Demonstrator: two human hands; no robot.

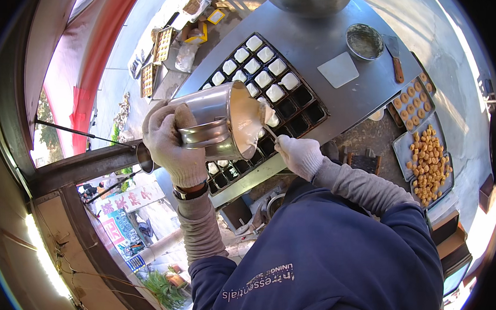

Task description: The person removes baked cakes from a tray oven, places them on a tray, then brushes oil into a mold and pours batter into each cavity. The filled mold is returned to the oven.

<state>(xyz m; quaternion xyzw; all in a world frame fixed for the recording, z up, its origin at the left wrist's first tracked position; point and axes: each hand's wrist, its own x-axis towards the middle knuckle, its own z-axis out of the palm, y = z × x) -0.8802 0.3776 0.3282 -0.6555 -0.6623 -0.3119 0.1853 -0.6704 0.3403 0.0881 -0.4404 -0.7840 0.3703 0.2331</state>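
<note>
My left hand (pixel 172 138), in a knit work glove, grips a large steel pitcher (pixel 211 99) near its handle. The pitcher is tipped to the right, and pale batter (pixel 246 123) shows at its mouth. In my gloved right hand (pixel 300 154) is a thin-handled utensil (pixel 270 131), its batter-coated head at the pitcher's lip. Below lies a dark baking mould tray (pixel 313 117) with square cups. White batter fills many far cups and a few near-left ones; several cups at the right and near edge show dark and bare. The pitcher hides part of the tray.
On the steel table (pixel 325 29) are a big metal bowl (pixel 311 0), a smaller batter-smeared bowl (pixel 365 42), a white plastic scraper (pixel 338 70) and a wood-handled spatula (pixel 396 65). Trays of round pastries (pixel 413 100) and small baked pieces (pixel 429 166) stand at right. A steel beam (pixel 88 163) runs at left.
</note>
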